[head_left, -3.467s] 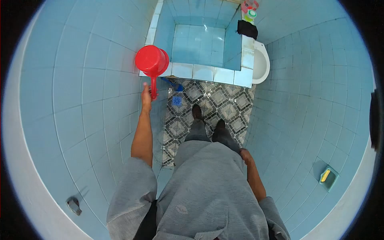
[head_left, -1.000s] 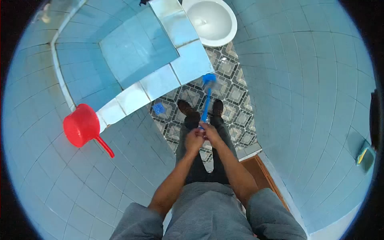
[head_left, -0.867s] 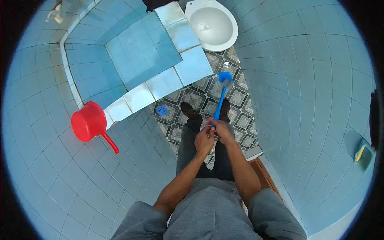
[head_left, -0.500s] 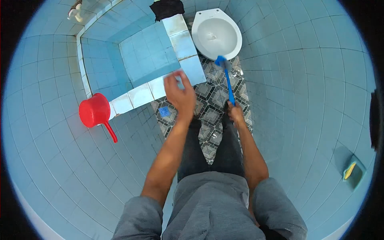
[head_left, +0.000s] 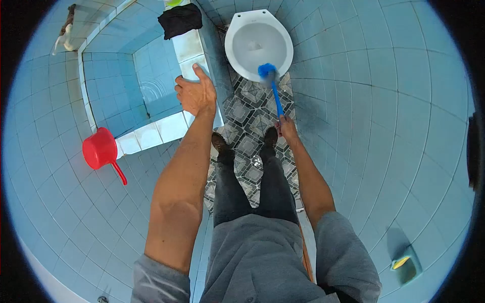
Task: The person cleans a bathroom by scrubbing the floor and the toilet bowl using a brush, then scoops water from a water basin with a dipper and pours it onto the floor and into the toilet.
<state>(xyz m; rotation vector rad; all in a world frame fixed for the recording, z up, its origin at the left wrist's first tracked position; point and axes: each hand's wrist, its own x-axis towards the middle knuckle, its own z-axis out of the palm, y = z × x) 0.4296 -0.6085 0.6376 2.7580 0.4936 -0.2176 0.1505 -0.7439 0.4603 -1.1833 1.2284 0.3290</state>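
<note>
My right hand [head_left: 288,130] is wrapped round the handle of a blue toilet brush [head_left: 277,98]. The brush's bristle head is over the front rim of the white toilet bowl [head_left: 235,50]; I cannot tell whether it touches. My left hand [head_left: 197,91] is open, thumb apart from the fingers, at the white-tiled ledge [head_left: 172,128] of a blue water basin. Its fingers hold nothing that I can see, and whether they press on the ledge is unclear. Ripples show on the basin's water [head_left: 151,92].
A red water dipper [head_left: 99,149] sits at the basin's near left corner. Black cloth [head_left: 180,21] lies on the ledge near the toilet. A tap [head_left: 64,40] is on the left wall, and a soap dish [head_left: 411,267] with something yellow is on the right. Patterned tiles [head_left: 247,108] cover the floor.
My left hand has moved forward along the ledge, away from my body. The brush head has shifted farther over the bowl's front rim. Ripples have appeared in the basin, and the view has shifted.
</note>
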